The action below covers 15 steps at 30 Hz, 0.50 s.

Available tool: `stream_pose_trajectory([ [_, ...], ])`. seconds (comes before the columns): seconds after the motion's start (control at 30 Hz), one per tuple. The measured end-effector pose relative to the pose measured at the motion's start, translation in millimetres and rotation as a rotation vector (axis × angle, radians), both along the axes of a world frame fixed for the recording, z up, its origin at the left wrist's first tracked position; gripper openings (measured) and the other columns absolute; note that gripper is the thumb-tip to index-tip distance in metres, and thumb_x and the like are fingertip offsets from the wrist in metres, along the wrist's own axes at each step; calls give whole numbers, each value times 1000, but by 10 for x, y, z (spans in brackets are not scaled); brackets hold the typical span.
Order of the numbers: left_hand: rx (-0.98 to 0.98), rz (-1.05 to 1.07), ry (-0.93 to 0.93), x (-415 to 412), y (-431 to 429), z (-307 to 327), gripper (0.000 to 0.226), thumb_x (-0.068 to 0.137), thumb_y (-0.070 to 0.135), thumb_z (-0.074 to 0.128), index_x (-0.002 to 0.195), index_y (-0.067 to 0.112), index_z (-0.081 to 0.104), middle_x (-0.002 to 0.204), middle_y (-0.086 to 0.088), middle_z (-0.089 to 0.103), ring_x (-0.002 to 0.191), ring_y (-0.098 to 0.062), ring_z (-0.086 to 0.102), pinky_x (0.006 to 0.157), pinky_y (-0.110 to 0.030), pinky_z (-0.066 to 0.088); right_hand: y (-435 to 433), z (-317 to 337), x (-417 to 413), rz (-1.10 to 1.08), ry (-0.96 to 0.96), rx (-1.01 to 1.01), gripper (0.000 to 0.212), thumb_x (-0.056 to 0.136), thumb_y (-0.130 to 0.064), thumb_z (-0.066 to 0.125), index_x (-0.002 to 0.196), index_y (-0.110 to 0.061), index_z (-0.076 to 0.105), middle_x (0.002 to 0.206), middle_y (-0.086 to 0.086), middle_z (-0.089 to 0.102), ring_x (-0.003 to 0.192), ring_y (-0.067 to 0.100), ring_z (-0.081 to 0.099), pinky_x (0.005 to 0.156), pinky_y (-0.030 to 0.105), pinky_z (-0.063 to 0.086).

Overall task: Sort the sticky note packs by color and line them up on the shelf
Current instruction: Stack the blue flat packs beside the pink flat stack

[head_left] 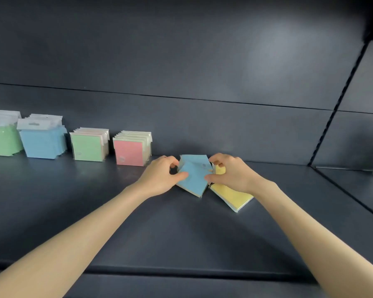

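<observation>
On the shelf (181, 233), four rows of upright packs stand side by side at the left, near the back panel (202, 125): outermost row (2, 140), second row (43, 143), third row (88, 147), fourth row (129, 150). To their right lies a loose pile (194, 177), with the left hand (159, 179) gripping its left edge and the right hand (230, 173) its right. A flat pack (233, 196) lies at the pile's front right, partly under the right hand.
</observation>
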<state>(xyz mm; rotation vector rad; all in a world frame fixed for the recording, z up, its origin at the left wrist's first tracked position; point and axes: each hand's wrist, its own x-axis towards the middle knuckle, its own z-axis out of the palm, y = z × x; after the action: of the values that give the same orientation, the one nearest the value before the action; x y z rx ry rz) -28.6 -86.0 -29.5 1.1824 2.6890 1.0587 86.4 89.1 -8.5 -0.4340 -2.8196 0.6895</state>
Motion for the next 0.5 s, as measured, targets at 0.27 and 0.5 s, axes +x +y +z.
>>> stream_pose_trajectory([
  [0.27,108,35,-246,22,132,-17,25,78,27,76,94,10,67,83,2,68,80,-13,61,74,-25,48,57,-102,-67,-6,16,1,46,76,-40,73,117,-23,60,114,-3,51,106,13,30,89,23,23],
  [0.5,475,-58,-504,2,132,49,22,84,7,68,102,11,57,95,-11,67,86,-19,66,72,-30,58,47,-29,-153,40,167,-301,36,78,-17,74,105,-9,51,95,-6,56,78,7,54,63,9,42],
])
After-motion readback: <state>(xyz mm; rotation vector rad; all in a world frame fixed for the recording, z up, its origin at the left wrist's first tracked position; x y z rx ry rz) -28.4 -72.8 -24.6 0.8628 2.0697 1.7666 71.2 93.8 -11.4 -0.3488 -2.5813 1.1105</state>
